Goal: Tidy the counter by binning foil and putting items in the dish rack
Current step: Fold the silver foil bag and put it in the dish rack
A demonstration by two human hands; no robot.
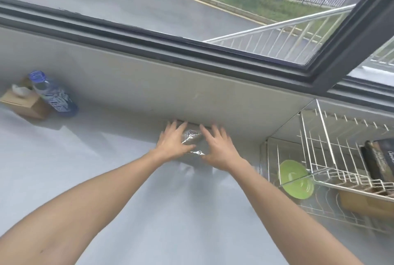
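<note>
A foil-wrapped block (pixel 192 139) lies on the grey counter (pixel 106 179) against the back wall, below the window. My left hand (pixel 173 141) rests flat on its left side with fingers spread. My right hand (pixel 217 144) lies on its right side, fingers spread too. Crinkled foil shows between the two hands; most of the block is hidden under them. The white wire dish rack (pixel 319 158) stands at the right and holds a green bowl (pixel 296 179), a dark box (pixel 379 160) and a brown box (pixel 362 203).
A blue-capped plastic bottle (pixel 53 94) and a brown tissue box (pixel 23 100) stand at the far left by the wall. A dark-framed window (pixel 191 47) runs above the counter's back wall.
</note>
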